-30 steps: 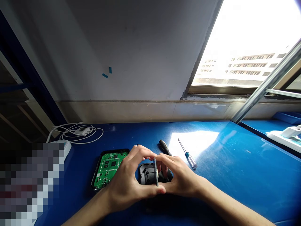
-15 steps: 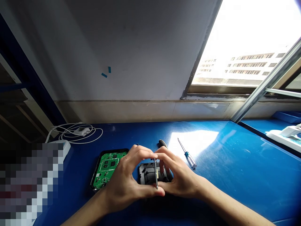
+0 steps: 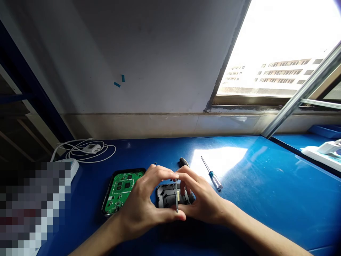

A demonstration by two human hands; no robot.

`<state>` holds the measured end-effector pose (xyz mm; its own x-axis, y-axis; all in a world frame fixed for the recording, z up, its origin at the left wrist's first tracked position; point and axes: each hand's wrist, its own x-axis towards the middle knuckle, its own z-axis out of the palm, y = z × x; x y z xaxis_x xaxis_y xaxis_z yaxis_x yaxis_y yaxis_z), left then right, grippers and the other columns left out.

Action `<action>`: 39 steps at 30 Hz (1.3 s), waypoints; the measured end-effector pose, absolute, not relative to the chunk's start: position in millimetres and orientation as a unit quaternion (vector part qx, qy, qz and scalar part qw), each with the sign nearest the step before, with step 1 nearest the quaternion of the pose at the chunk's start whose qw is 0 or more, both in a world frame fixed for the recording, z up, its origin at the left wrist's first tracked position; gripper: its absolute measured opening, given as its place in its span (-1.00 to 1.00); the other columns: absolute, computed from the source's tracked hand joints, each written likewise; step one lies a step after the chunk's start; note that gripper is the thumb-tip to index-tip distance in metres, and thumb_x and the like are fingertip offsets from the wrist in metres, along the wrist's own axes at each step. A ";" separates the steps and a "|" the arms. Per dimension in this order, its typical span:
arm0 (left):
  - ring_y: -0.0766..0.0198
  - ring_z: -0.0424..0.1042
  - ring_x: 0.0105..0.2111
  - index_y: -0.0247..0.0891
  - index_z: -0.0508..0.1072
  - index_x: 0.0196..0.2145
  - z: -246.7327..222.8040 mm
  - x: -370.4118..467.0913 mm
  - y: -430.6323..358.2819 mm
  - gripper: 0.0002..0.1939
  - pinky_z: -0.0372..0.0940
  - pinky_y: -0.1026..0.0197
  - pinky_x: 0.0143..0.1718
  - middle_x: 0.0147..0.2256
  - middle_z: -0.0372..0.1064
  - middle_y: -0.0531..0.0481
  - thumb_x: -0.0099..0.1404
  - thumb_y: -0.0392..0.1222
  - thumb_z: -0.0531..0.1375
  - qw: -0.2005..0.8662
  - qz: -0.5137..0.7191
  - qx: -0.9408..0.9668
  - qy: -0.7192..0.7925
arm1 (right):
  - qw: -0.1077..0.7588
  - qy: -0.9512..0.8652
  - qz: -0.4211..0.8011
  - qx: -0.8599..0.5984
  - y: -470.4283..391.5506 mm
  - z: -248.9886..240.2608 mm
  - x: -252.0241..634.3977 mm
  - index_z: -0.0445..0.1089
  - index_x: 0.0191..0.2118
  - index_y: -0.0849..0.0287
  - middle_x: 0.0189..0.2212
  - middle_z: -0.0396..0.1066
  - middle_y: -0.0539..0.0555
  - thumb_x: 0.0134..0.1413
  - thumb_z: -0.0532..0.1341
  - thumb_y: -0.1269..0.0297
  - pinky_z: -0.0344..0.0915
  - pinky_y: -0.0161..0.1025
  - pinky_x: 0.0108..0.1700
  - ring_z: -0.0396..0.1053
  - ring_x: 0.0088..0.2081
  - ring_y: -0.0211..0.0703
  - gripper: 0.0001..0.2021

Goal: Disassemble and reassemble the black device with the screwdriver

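My left hand (image 3: 147, 199) and my right hand (image 3: 204, 197) meet around a thin flat plate (image 3: 176, 195), seen edge-on and standing upright. Fingertips of both hands press its top edge, and the thumbs are at its bottom edge. Behind and below the plate lies a black plastic cover (image 3: 166, 197) with ribs inside, partly hidden by my hands. To the left, a green circuit board (image 3: 124, 186) sits in a black housing, its right part covered by my left hand.
A screwdriver (image 3: 215, 179) with a blue and clear handle lies right of my hands. A dark handle-like object (image 3: 183, 162) is behind them. White cable with an adapter (image 3: 92, 148) lies back left; a power strip (image 3: 323, 156) is far right.
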<state>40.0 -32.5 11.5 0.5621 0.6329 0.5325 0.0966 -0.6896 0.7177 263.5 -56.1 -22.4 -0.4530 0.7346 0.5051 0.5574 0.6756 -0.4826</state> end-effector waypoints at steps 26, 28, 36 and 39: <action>0.16 0.41 -0.02 -0.08 0.40 0.10 9.9 41.9 -32.9 -0.34 0.33 0.15 0.08 -0.01 0.42 0.05 0.10 -0.36 0.50 0.331 0.345 0.845 0.241 | 0.339 -0.844 0.122 -0.397 -53.6 -27.6 266.3 0.29 0.14 0.03 -0.19 0.34 0.03 0.13 0.41 0.08 0.40 -0.31 -0.45 0.34 -0.46 -0.32 -0.48; 0.12 0.40 0.02 -0.09 0.39 0.14 8.7 42.5 -31.4 -0.32 0.31 0.13 0.11 0.02 0.41 0.01 0.11 -0.35 0.50 0.327 0.342 0.851 0.230 | 0.344 -0.846 0.108 -0.394 -53.4 -28.5 265.8 0.29 0.08 0.06 -0.22 0.32 0.02 0.14 0.41 0.06 0.38 -0.32 -0.47 0.33 -0.48 -0.32 -0.53; 0.12 0.39 0.03 -0.14 0.41 0.18 7.4 42.1 -29.9 -0.28 0.32 0.15 0.12 0.02 0.40 -0.01 0.10 -0.35 0.52 0.318 0.341 0.856 0.224 | 0.346 -0.849 0.093 -0.389 -52.7 -30.1 266.1 0.26 0.06 0.05 -0.23 0.30 0.00 0.17 0.38 0.05 0.37 -0.32 -0.48 0.33 -0.48 -0.32 -0.55; 0.13 0.39 0.03 -0.14 0.41 0.19 6.4 42.0 -30.0 -0.27 0.32 0.16 0.13 0.02 0.39 -0.01 0.10 -0.35 0.52 0.322 0.341 0.854 0.225 | 0.340 -0.850 0.098 -0.391 -53.0 -29.1 266.3 0.27 0.05 0.05 -0.23 0.30 0.00 0.16 0.38 0.07 0.38 -0.31 -0.47 0.34 -0.48 -0.32 -0.57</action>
<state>42.0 -30.0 6.4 0.6667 0.6034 0.4375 0.1648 -0.6918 0.7030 266.3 -53.0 -29.1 -0.4627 0.7315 0.5008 0.5988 0.6745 -0.4319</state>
